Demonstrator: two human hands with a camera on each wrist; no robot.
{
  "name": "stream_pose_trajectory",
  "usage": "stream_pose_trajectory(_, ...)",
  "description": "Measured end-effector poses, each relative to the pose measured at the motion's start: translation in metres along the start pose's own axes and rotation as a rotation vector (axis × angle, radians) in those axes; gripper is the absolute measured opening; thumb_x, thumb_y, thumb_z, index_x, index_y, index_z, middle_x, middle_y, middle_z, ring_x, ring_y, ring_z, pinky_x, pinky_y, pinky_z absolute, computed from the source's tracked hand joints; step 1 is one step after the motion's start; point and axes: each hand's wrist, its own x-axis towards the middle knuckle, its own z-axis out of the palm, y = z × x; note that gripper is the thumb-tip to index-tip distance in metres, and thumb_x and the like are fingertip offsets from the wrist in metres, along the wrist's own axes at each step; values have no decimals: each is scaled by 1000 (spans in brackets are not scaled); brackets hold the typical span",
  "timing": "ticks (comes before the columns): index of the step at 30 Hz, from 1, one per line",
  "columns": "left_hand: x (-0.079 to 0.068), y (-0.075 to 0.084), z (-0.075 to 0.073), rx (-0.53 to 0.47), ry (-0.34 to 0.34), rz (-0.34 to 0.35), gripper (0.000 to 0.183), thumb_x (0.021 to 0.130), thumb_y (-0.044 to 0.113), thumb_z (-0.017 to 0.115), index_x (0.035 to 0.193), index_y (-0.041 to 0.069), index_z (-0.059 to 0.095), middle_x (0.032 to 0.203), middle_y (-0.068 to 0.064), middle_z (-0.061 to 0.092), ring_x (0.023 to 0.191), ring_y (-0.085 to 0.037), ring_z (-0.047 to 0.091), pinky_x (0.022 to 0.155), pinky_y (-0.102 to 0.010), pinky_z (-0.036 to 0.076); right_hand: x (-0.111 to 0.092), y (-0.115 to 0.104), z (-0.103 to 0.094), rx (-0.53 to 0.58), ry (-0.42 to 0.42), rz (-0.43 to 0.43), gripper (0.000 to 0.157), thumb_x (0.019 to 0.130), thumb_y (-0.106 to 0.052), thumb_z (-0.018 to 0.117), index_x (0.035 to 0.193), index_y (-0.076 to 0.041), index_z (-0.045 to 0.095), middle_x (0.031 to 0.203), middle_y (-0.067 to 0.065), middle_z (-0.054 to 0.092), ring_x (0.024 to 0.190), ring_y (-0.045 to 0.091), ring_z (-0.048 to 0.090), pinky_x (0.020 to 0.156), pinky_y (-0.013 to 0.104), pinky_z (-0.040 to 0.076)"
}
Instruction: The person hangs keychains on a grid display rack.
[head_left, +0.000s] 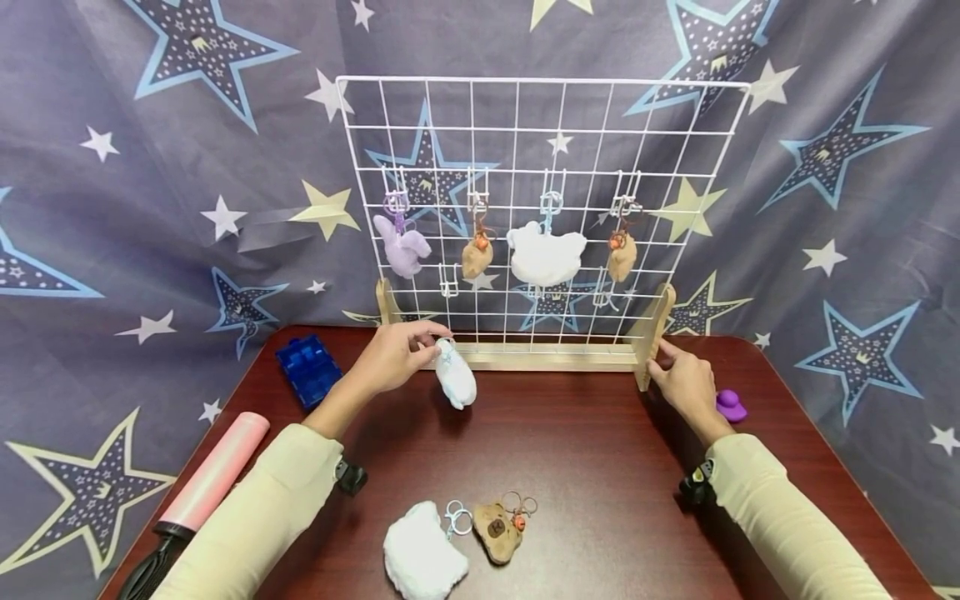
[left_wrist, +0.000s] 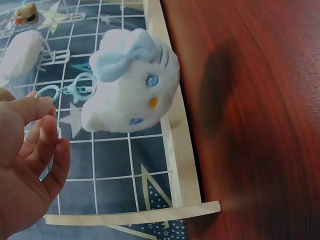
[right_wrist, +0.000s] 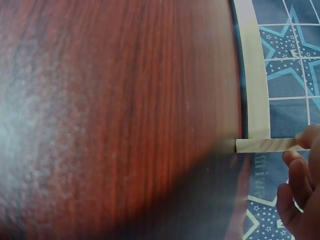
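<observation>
A white plush keychain [left_wrist: 135, 82] with a light-blue bow and blue eyes hangs from my left hand [head_left: 397, 354]. Thumb and forefinger pinch its light-blue ring [left_wrist: 47, 92], in front of the lower left of a white wire grid rack [head_left: 517, 81]. On the other side, my right hand [head_left: 686, 383] grips the rack's wooden side foot [right_wrist: 267, 145] between thumb and fingers. From hooks on the grid hang a lilac plush [head_left: 405, 250], two brown plushes [head_left: 477, 257] and a white plush [head_left: 547, 257]. Lower hooks [head_left: 448, 282] on the grid show nothing hanging on them.
Near the table's front lie a white plush keychain [head_left: 423, 554] and a brown bear-face keychain [head_left: 497, 533]. At the left are a blue plastic case [head_left: 308, 371] and a pink cylinder with a black end [head_left: 217, 471]. A purple object [head_left: 730, 406] sits beside my right hand.
</observation>
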Motion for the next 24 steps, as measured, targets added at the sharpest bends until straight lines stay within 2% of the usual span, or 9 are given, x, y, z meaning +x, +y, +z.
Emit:
stream_pose_trajectory(9,13,1,-4,6,62,-19,26,90,9,74,115,16,76,80,-2,75,60,-9,58,55,-24,43,0,-1,0,-2,-4,13,50,90,-27,69,140,-22,63,94,12,79,99,55,68,75,61,50)
stream_pose_trajectory(19,28,2,-8,19,188,-14,25,91,13,74,115,17,76,83,-4,75,66,-14,64,61,-27,48,1,-1,0,-7,-1,20,51,90,-30,68,139,-23,64,95,13,79,99,54,68,74,60,50)
stream_pose_trajectory(24,34,0,-7,-18,233,-34,26,90,13,74,116,15,75,83,-6,74,65,-16,64,60,-26,49,0,-1,-1,-6,-3,11,50,90,-28,69,139,-22,64,94,13,79,98,54,68,75,60,50)
